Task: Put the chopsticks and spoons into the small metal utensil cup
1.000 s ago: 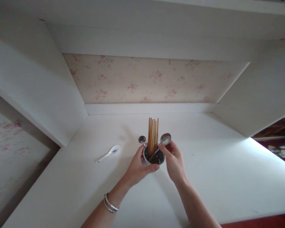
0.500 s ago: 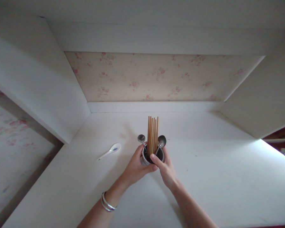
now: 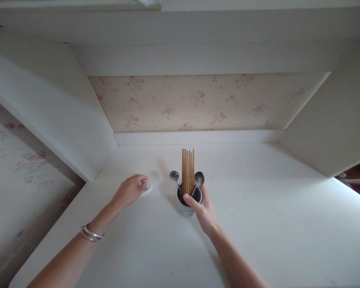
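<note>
A white ceramic soup spoon (image 3: 147, 187) with a blue mark lies on the white surface, its handle covered by my left hand (image 3: 132, 189). The fingers of that hand are curled together over the spoon; the exact grip is hidden. My right hand (image 3: 204, 208) is wrapped round the right side of a pale cup (image 3: 184, 211), thumb over the rim. Standing upright in this cup are several wooden chopsticks (image 3: 187, 172). A small metal spoon (image 3: 174, 175) leans out at the left and a larger metal spoon (image 3: 199, 178) at the right.
The white tabletop (image 3: 273, 224) ends in a low back ledge (image 3: 198, 137) below floral wallpaper (image 3: 183, 104). White panels rise at the left (image 3: 57, 104) and right (image 3: 327, 124), and a shelf (image 3: 198, 56) overhangs the back.
My left hand has let go of the cup and moved left onto the soup spoon. My right hand still holds the cup. The view has shifted slightly.
</note>
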### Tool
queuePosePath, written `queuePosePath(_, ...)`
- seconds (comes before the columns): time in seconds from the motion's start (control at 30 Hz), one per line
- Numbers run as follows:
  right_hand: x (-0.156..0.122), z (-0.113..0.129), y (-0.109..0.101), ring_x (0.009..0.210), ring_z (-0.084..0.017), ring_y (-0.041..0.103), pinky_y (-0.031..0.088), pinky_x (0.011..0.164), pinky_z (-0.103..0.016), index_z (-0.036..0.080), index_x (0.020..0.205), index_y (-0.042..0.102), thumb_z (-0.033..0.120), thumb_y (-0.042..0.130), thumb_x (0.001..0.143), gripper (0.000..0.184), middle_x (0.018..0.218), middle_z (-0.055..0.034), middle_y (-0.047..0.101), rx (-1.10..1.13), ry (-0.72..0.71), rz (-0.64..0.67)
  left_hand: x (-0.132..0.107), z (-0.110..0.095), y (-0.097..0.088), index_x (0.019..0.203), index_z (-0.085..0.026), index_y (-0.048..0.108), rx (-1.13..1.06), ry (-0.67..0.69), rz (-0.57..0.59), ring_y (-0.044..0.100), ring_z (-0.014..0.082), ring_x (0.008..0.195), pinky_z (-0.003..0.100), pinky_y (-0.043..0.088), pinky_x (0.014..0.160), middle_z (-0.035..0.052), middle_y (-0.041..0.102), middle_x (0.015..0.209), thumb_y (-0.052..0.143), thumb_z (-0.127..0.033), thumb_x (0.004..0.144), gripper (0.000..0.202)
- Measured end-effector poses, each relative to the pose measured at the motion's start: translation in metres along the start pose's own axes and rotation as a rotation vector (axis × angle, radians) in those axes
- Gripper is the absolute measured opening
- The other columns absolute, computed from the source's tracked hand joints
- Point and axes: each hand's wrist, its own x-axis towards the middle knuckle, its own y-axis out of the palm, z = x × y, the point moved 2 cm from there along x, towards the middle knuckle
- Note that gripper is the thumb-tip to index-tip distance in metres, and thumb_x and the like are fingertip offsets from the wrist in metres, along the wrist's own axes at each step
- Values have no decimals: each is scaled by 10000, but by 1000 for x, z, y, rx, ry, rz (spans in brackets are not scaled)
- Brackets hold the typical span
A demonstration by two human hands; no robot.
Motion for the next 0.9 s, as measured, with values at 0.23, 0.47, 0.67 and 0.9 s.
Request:
queuePosePath(0.23,0,2,-1,1036,-254,643,477,937,-418,250,1195,541,399,758,750,517,1130,-56,693,-17,0,13,19,21,6,867,-213,672,237,-76,242,624,180,783,250,366,648,37,706,862,474,-434,849,297)
queuePosePath(0.47,0,5,-2,1034,-245,644,481,936,-404,260,1228,535,398,757,753,542,1133,-43,695,-5,19,16,24,-3,-22,790,-205,701,283,-61,309,654,191,770,248,374,636,54,737,833,499,-343,823,248)
queuePosePath(0.67,0,7,-2,1062,-251,642,473,962,-413,260,1239,533,398,759,752,555,1153,-48,693,13,17,25,7,-90,-100,841,-234,685,152,10,7,688,186,706,245,441,632,10,741,754,482,-500,864,335)
queuePosePath(0.9,1,-1,-4,1200,-261,567,414,1052,-428,284,1342,470,452,724,785,635,1291,-42,626,12,-30,29,-7,-170,-81,910,-204,667,-6,118,-451,697,189,774,256,480,713,20,744,834,488,-459,898,312)
